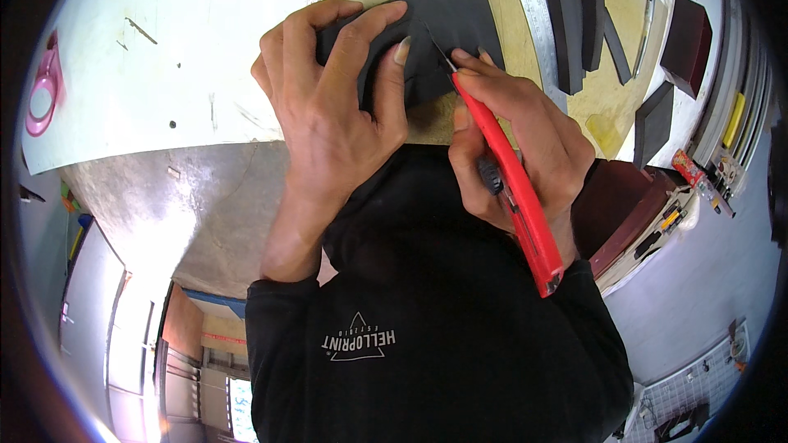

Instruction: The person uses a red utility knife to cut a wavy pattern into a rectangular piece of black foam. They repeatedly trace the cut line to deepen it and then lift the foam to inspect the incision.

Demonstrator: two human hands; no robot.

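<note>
A black, foam-like rectangular piece point(468, 16) lies tilted at the table edge in front of me. My left hand point(328, 98) grips it from the left, with bent fingers along its upper edge and the thumb on its dark face. In my right hand point(533, 127) is a red utility knife point(517, 172), its handle slanting down toward my body. The thin blade is out and its tip meets the black face near the middle, right of my left thumb. Some right fingertips sit at the piece's right edge, and whether the blade has gone in is unclear.
A curved-looking metal ruler point(532, 16) lies right of the piece, beside several black strips point(566, 33). Farther right are a dark red block point(687, 45) and a black slab point(654, 125). A pink ring-shaped object point(45, 98) rests at the white table's point(164, 0) far left.
</note>
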